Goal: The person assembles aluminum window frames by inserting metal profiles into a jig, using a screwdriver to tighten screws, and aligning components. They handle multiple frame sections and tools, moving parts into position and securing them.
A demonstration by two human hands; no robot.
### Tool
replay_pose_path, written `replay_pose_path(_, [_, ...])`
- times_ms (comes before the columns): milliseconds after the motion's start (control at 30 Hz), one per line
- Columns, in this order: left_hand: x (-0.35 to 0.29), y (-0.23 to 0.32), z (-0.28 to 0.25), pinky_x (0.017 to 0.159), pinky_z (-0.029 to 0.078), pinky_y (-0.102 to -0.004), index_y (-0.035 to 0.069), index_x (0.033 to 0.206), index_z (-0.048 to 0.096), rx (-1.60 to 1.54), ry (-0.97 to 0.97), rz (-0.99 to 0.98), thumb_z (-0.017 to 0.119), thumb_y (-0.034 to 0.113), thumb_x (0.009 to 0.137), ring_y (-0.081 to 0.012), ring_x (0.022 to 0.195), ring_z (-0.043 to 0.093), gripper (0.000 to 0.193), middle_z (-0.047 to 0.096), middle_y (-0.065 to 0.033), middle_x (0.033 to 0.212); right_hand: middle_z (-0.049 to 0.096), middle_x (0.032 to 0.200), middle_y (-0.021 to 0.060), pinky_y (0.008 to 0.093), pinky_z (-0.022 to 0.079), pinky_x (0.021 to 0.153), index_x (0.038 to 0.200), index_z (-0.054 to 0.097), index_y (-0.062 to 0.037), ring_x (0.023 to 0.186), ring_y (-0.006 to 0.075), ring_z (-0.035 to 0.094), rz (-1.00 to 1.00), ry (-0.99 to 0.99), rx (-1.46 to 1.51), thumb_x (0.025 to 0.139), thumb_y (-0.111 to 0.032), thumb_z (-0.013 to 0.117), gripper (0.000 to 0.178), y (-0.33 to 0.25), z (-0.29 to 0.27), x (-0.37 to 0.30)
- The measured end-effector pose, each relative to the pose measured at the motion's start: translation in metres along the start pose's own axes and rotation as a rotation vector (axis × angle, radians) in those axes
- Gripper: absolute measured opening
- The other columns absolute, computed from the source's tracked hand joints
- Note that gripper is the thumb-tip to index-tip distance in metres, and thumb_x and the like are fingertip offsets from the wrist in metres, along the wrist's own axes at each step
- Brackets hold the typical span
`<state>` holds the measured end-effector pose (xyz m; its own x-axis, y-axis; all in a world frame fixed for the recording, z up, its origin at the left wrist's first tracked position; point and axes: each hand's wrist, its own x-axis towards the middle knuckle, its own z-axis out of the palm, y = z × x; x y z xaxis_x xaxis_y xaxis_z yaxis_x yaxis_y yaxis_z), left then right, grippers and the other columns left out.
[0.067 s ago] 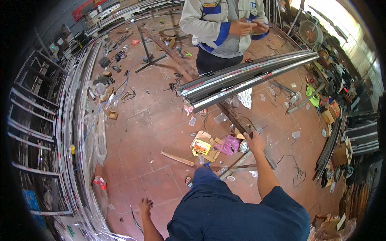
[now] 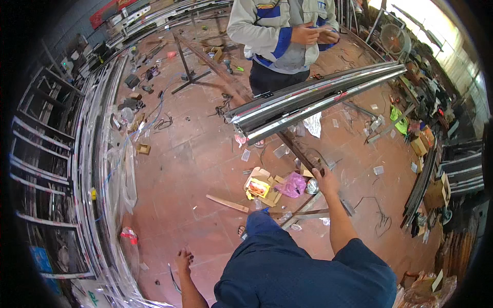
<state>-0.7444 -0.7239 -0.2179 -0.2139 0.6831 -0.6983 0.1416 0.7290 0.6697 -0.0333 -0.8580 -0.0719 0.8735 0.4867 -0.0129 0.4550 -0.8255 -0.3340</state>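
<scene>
Fingers of right hand (image 2: 325,180) clenched around rusty bar (image 2: 297,150) of stand under long metal profiles (image 2: 313,100); left hand (image 2: 183,258) hangs loose near floor. Step: steadying stand. Next move needs firm hold.

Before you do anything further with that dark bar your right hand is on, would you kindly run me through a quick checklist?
1. Right hand on the dark metal bar: ok, though how firm the grip is cannot be told.
2. Left hand free, low over the tiled floor: ok.
3. Floor round the bar clear: not ok; open cardboard box, pink bag and wooden strip lie close.
4. Long aluminium profiles clear of the bar: cannot tell.
5. Co-worker standing clear: not ok, close behind the profiles.
</scene>
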Motion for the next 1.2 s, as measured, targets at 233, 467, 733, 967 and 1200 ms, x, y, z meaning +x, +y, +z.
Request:
replay_pose_path(233, [0.051, 0.071, 0.033, 0.057, 0.055, -0.0329, -0.001, 0.149, 0.039, -0.018, -0.134, 0.045, 0.063, 0.032, 0.101, -0.0247, 0.073, 0.073, 0.063, 0.073, -0.0167, 0.097, 0.074, 0.104, 0.0238, 0.0521, 0.053, 0.088, 0.111, 0.076, -0.0063, 0.101, 0.044, 0.07, 0.18, -0.098, 0.027, 0.094, -0.072, 0.049, 0.073, -0.019, -0.001, 0.026])
replay_pose_path(467, [0.075, 0.007, 0.102, 0.065, 0.059, -0.0395, 0.001, 0.121, 0.067, 0.659, -0.451, 0.137, 0.068, 0.03, 0.099, -0.0255, 0.078, 0.073, 0.037, 0.072, -0.0143, 0.091, 0.072, 0.111, 0.0279, 0.0532, 0.051, 0.094, 0.119, 0.075, -0.0081, 0.107, 0.0455, 0.068, 0.189, -0.34, 0.031, 0.097, -0.072, 0.043, 0.075, -0.045, -0.006, 0.075])
replay_pose_path(733, [0.085, 0.145, 0.17, 0.06, 0.055, -0.0362, 0.001, 0.113, 0.068, 0.482, -0.416, -0.104, 0.069, 0.032, 0.099, -0.0213, 0.075, 0.07, 0.034, 0.07, -0.0095, 0.086, 0.072, 0.107, 0.029, 0.0532, 0.052, 0.092, 0.12, 0.072, -0.0062, 0.104, 0.0455, 0.069, 0.194, -0.451, 0.057, 0.096, -0.072, 0.047, 0.074, -0.083, -0.003, 0.112])
replay_pose_path(967, [0.132, 0.278, 0.249, 0.06, 0.052, -0.0314, 0.002, 0.12, 0.066, 0.305, -0.251, 0.076, 0.067, 0.036, 0.1, -0.0186, 0.071, 0.07, 0.04, 0.072, -0.009, 0.088, 0.074, 0.098, 0.0259, 0.0493, 0.055, 0.086, 0.117, 0.067, 0.0009, 0.098, 0.0414, 0.072, 0.056, -0.489, 0.097, 0.087, -0.072, 0.065, 0.079, -0.14, -0.001, 0.153])
replay_pose_path(1200, [0.141, 0.278, 0.29, 0.06, 0.052, -0.0297, 0.003, 0.121, 0.068, 0.452, -0.474, 0.049, 0.071, 0.036, 0.098, -0.019, 0.073, 0.071, 0.04, 0.073, -0.0089, 0.09, 0.074, 0.091, 0.0224, 0.0509, 0.056, 0.082, 0.106, 0.067, -0.0008, 0.09, 0.041, 0.073, 0.039, -0.415, 0.059, 0.082, -0.066, 0.073, 0.07, -0.152, 0.015, 0.164])
